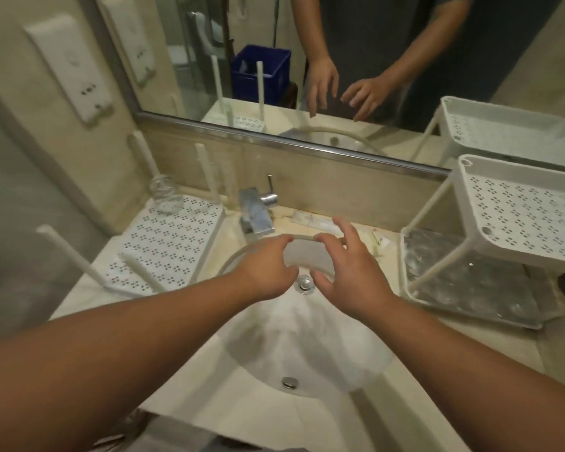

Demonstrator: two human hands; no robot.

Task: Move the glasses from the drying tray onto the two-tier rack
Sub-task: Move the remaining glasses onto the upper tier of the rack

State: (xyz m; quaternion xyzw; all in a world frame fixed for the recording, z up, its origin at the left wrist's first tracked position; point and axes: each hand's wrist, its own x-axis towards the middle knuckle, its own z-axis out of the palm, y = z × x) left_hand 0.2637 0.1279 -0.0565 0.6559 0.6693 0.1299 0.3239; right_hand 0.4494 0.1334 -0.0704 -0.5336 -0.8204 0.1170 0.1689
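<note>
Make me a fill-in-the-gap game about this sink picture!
1. Both hands, left hand and right hand, hover over the ____.
2. One clear glass stands on the perforated tray to the ____ of the faucet.
3. The top shelf of the two-tier rack holds ____ glasses.

Missing words: sink; left; no

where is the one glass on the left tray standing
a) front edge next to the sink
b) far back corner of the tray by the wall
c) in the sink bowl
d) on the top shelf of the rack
b) The glass stands on the far back corner of the perforated tray, near the wall and one of the tray's white posts; both hands hover over the sink, holding nothing.
</note>
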